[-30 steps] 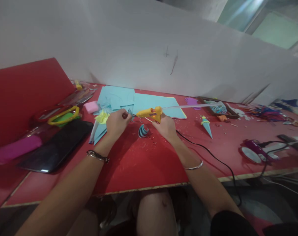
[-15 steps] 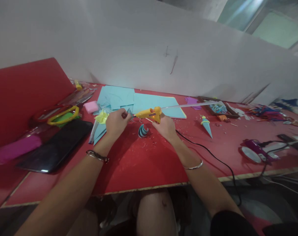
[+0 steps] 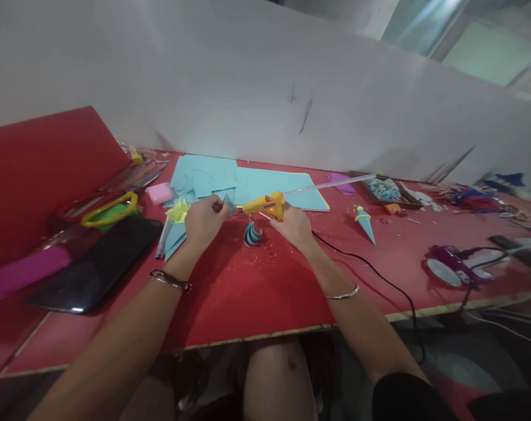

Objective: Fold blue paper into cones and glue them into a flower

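My right hand (image 3: 292, 224) grips a yellow glue gun (image 3: 262, 204) with a long clear glue stick (image 3: 331, 183) jutting out behind it to the right. The gun's nozzle points left at a small blue paper piece (image 3: 228, 203) pinched in my left hand (image 3: 202, 220). Both hands hover just above the red table (image 3: 248, 286). A small rolled blue-striped paper cone (image 3: 252, 233) lies on the table between and below the hands. The gun's black cord (image 3: 371, 276) runs off over the table's front edge.
Light blue paper sheets (image 3: 248, 182) lie behind the hands. A black tray (image 3: 99, 263), yellow-handled scissors (image 3: 110, 209), a pink block (image 3: 158, 192) and a magenta roll (image 3: 24, 273) sit left. A blue cone (image 3: 365, 223), a craft-scrap tray (image 3: 382, 190) and a purple device (image 3: 450, 263) sit right.
The hands and glue gun stay almost where they were. The glue stick's far end has tilted slightly upward, and the view has shifted a little.
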The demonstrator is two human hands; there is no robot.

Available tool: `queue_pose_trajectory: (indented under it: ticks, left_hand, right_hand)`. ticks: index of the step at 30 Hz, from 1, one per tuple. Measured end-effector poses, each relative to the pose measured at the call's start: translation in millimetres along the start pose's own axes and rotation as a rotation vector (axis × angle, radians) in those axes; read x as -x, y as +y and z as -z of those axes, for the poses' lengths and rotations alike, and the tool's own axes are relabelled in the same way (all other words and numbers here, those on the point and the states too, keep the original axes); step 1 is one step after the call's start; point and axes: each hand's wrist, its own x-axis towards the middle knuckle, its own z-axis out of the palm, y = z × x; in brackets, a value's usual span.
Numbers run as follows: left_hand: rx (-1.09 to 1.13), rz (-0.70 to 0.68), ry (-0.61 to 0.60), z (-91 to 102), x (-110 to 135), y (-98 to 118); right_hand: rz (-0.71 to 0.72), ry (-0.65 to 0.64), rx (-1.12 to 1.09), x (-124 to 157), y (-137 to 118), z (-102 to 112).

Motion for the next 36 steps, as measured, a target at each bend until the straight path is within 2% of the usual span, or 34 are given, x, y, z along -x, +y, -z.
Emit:
queue_pose_trajectory:
  ticks: [4,8,12,15,17,31,36]
  left_hand:
    - [-0.005,0.008,-0.002,0.4,-0.4,-1.2]
    - [0.012,-0.008,-0.008,0.9,-0.7,-0.7]
    - [0.001,-0.006,-0.022,1.4,-1.0,-0.8]
    - [-0.019,-0.001,-0.026,1.9,-1.3,-1.2]
    - [-0.032,0.009,-0.03,2.0,-1.5,-1.7]
    - [-0.028,0.014,-0.03,0.0,-3.2,-5.0]
    - [-0.019,0.016,-0.02,-1.8,-3.7,-6.3]
  right_hand:
    - [-0.131,0.087,-0.003,-7.0,19.5,9.2]
    - [-0.379,0.205,-0.02,-15.0,63.5,20.8]
    - [-0.69,0.31,-0.057,-14.5,108.3,24.3]
    - [-0.848,0.281,-0.063,-10.8,126.6,21.7]
    - [-0.904,0.258,-0.056,-9.1,131.1,20.0]
    - [-0.857,0.263,0.095,-6.7,123.6,20.2]
    - [-0.818,0.141,0.257,1.0,118.8,40.0]
